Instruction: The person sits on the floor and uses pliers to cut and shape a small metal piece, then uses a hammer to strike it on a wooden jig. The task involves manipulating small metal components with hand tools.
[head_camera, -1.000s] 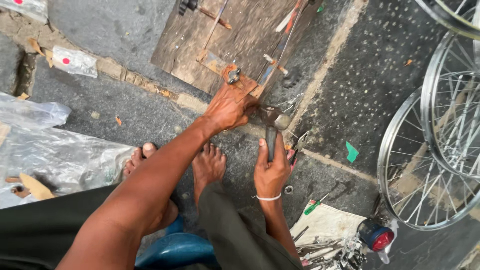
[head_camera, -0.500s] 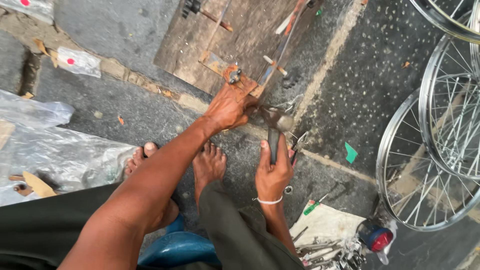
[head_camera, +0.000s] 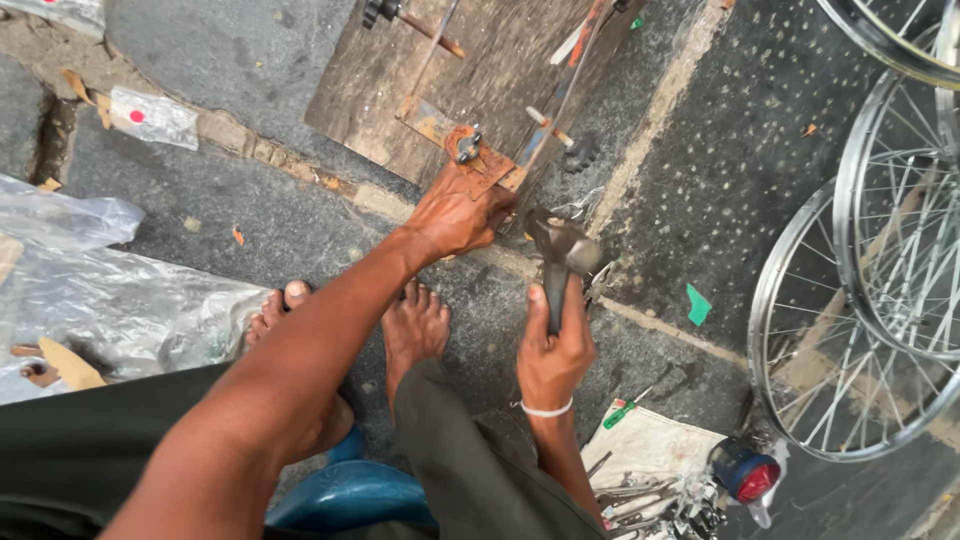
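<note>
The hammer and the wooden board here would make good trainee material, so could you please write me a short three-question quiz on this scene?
1. True or false: the right hand grips a hammer by its handle.
2. What does the left hand press on? A) a bicycle wheel B) the rusty metal piece at the edge of the wooden board C) the plastic sheet
3. Fill in: the bicycle wheels lie on the person's ____ side.

Key: 1 true. 2 B. 3 right.
</note>
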